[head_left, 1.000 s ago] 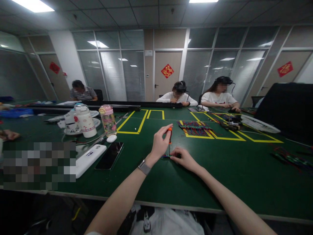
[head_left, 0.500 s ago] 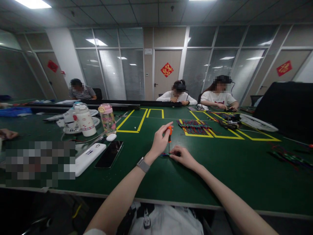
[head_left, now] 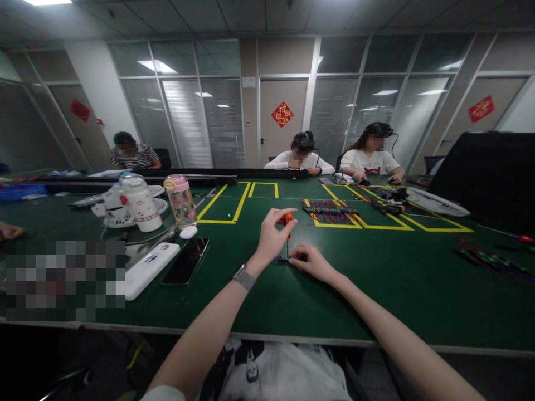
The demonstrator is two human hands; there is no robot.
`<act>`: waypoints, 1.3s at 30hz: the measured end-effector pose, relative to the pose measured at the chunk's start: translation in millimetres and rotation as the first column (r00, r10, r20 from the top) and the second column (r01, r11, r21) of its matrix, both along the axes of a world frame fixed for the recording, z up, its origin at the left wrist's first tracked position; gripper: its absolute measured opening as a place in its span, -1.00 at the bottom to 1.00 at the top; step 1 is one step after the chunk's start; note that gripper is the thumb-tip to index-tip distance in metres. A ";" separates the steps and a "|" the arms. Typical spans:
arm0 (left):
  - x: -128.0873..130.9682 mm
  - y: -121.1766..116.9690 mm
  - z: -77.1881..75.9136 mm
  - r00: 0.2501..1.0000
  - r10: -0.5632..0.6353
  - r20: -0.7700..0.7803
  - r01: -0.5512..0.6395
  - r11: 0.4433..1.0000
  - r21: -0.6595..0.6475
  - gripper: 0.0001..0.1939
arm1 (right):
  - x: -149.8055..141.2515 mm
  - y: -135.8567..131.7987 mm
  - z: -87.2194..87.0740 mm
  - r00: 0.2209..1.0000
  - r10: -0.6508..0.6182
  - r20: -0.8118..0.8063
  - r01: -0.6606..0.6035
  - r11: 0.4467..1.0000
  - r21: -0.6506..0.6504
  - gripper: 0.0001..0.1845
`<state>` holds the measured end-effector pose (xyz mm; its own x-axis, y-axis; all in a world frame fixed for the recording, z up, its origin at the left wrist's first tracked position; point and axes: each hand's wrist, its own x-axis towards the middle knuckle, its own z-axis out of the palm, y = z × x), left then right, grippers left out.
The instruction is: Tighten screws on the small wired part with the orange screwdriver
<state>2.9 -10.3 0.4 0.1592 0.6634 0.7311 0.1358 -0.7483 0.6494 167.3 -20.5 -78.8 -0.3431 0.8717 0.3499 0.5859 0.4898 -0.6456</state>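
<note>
My left hand (head_left: 271, 234) is closed round the orange handle of a screwdriver (head_left: 288, 219), which stands upright with its thin shaft pointing down. The screwdriver's tip meets a small green terminal piece (head_left: 281, 259) with coloured bits, lying on the table; its exact kind is too small to make out. My right hand (head_left: 313, 263) pinches the right end of that green piece between thumb and fingers, its knuckles resting low over the tabletop. Beyond my hands lies a row of similar green pieces with red and blue wires (head_left: 330, 211).
On the green table (head_left: 334, 312), a black phone (head_left: 186, 262), a white power bank (head_left: 152, 270), a white bottle (head_left: 142, 206) and a pink-lidded bottle (head_left: 180, 203) stand to the left. More wired pieces (head_left: 493, 259) lie right. Yellow tape (head_left: 217, 221) marks rectangles. Several people sit around.
The fingers of my left hand have shifted and turned on the screwdriver's handle, with thumb and forefinger now further apart. My right hand stays on the green piece. The view has tilted slightly.
</note>
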 end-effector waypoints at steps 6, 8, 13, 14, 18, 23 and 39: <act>-0.2 -0.5 3.1 1.000 -0.030 0.007 0.030 1.000 0.000 -0.67 | -0.2 -0.8 1.1 1.000 -0.005 0.002 0.005 1.000 -0.005 -0.86; 0.5 3.4 2.7 0.981 -0.163 0.102 0.174 0.978 -0.113 -0.65 | -0.2 -1.2 1.6 1.000 -0.002 -0.001 0.002 1.000 -0.008 -0.85; -2.0 8.7 0.1 0.992 -0.013 0.127 0.029 0.992 -0.125 -0.76 | -0.6 -2.0 2.4 1.000 -0.001 -0.011 0.000 1.000 -0.018 -0.86; -2.5 8.6 -0.4 0.994 0.034 0.107 -0.024 0.995 -0.096 -0.77 | -0.7 -2.1 2.5 1.000 0.001 -0.013 -0.001 1.000 -0.019 -0.86; -1.4 7.5 -2.4 0.997 -0.024 0.078 0.031 0.995 -0.092 -0.67 | -0.8 -1.9 2.4 1.000 0.005 -0.018 -0.005 1.000 -0.023 -0.86; 0.0 3.9 -1.7 0.999 -0.014 0.052 0.017 0.999 -0.045 -0.72 | -0.6 -0.8 1.3 1.000 0.005 -0.007 -0.005 1.000 -0.015 -0.86; -1.6 2.9 -0.2 0.998 0.063 0.012 -0.063 0.998 0.024 -0.74 | 1.2 2.0 -3.1 1.000 0.001 -0.009 -0.001 1.000 0.000 -0.84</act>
